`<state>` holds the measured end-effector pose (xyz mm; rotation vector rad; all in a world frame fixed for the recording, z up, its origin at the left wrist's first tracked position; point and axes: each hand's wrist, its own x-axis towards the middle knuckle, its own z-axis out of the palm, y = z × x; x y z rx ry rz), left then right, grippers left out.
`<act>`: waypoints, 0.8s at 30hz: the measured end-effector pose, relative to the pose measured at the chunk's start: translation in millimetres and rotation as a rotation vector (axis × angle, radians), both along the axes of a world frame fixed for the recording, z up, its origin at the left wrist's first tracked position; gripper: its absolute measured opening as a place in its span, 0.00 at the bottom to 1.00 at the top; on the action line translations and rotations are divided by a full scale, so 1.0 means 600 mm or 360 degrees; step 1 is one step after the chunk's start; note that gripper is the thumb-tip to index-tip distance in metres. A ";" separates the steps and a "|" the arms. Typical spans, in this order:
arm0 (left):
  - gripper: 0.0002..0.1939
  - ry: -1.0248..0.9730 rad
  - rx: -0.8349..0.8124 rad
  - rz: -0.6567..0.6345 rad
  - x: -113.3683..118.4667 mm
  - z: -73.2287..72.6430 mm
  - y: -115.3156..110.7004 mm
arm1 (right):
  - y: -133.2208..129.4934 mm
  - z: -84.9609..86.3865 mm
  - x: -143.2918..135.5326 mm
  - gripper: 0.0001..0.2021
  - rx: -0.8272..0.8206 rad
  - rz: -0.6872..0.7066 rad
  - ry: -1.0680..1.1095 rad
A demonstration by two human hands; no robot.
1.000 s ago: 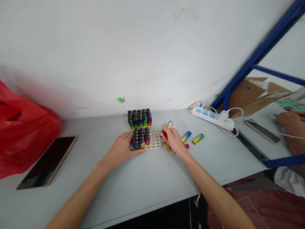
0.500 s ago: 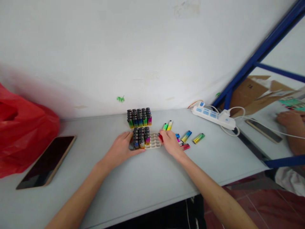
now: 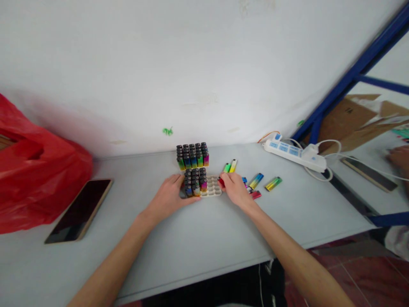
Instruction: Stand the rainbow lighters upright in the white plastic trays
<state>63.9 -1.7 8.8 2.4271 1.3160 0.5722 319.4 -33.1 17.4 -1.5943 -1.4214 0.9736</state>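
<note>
My left hand [image 3: 169,194] is curled around the left end of a pale tray [image 3: 214,192] with round holes, its thumb along the near edge. Black-topped lighters [image 3: 195,181] stand upright in the tray's left part; holes show at its right. In my right hand [image 3: 237,187], just right of the tray, is a red lighter [image 3: 221,181], pinched in the fingers and partly hidden by them. Behind the tray stands a block of upright lighters [image 3: 193,157]. Loose lighters in several colours, among them a blue-yellow one [image 3: 256,181], lie beside and beyond my right hand.
A red plastic bag [image 3: 41,170] and a phone [image 3: 79,211] lie at the left. At the right back are a white power strip [image 3: 292,154] with cables and a blue metal frame [image 3: 338,94]. Beyond it, another person's hand [image 3: 399,157] is partly visible near another phone [image 3: 369,174].
The whole view has shifted, so everything appears a little farther right. Both hands keep nearly the same place at the tray, and the red lighter stays in my right fingers.
</note>
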 end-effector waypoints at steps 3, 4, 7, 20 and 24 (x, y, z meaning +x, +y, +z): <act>0.35 0.0013 0.0011 -0.0008 0.000 -0.001 0.000 | -0.003 0.000 0.001 0.30 0.0089 -0.0009 0.0050; 0.35 0.0021 0.0012 -0.0007 0.000 -0.001 0.000 | -0.006 0.003 0.002 0.31 0.0133 0.0017 0.0063; 0.34 0.0036 0.0006 0.0006 0.001 0.000 -0.002 | -0.016 0.019 0.003 0.30 0.0278 0.0180 0.0053; 0.34 -0.0014 -0.0035 -0.0048 0.004 0.012 -0.013 | -0.036 0.046 0.012 0.18 0.0570 0.0613 -0.0338; 0.33 -0.0042 -0.0032 -0.0052 0.004 0.013 -0.014 | -0.035 0.038 0.009 0.18 0.0540 0.0586 -0.0282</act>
